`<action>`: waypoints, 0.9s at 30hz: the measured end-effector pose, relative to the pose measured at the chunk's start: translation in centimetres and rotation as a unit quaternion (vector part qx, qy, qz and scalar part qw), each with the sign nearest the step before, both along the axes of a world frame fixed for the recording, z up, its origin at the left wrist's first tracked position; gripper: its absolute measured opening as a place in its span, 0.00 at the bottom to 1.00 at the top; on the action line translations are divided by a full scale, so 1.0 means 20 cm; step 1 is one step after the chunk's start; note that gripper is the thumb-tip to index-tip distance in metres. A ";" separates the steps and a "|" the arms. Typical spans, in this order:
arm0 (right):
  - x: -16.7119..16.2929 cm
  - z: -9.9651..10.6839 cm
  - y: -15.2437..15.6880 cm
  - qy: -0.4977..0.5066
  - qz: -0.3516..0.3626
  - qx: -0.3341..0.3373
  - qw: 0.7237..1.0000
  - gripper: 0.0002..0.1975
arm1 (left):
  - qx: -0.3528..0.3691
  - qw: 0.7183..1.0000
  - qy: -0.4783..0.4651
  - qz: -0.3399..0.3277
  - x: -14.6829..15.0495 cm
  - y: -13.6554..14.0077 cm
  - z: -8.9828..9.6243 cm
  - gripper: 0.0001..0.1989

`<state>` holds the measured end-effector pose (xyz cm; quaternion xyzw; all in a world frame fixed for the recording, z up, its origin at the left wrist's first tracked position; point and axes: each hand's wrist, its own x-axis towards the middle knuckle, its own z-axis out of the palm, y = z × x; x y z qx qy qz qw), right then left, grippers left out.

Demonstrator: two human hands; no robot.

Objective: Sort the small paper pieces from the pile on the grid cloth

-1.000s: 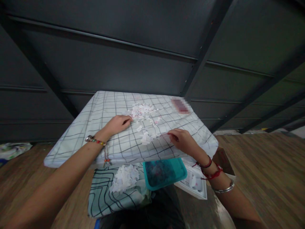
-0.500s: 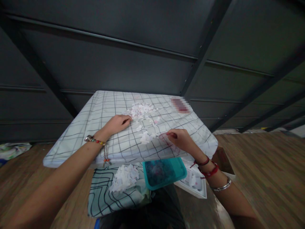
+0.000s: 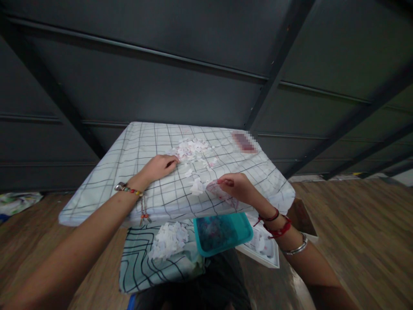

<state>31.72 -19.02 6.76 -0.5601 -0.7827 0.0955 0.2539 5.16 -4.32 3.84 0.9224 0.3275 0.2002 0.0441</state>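
Observation:
A loose pile of small white paper pieces [image 3: 192, 148] lies on the checked cloth of the table [image 3: 151, 142]. My left hand [image 3: 159, 167] rests at the pile's left edge, fingers curled together; whatever they pinch is hidden. My right hand [image 3: 237, 185] is closed on the upper edge of a small see-through plastic bag [image 3: 222, 193] with reddish marks. The bag lies on the cloth, its mouth side near a smaller cluster of white pieces [image 3: 196, 186].
Below the table's front edge are a teal plastic tub [image 3: 241, 232] with small packed contents, a heap of white pieces [image 3: 171, 241] on a patterned cloth [image 3: 135, 267], and a white box [image 3: 269, 258]. A blurred reddish rectangle [image 3: 244, 142] lies at the back right. Dark panels [image 3: 167, 86] stand behind.
My right hand has moved a little to the left with the plastic bag, closer to the smaller cluster. My left hand has stayed nearly still.

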 end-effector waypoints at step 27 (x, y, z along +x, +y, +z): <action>-0.07 0.07 -0.03 -0.119 0.022 0.025 0.992 0.09 | 0.013 1.000 0.007 -0.003 0.00 0.01 -0.01 0.16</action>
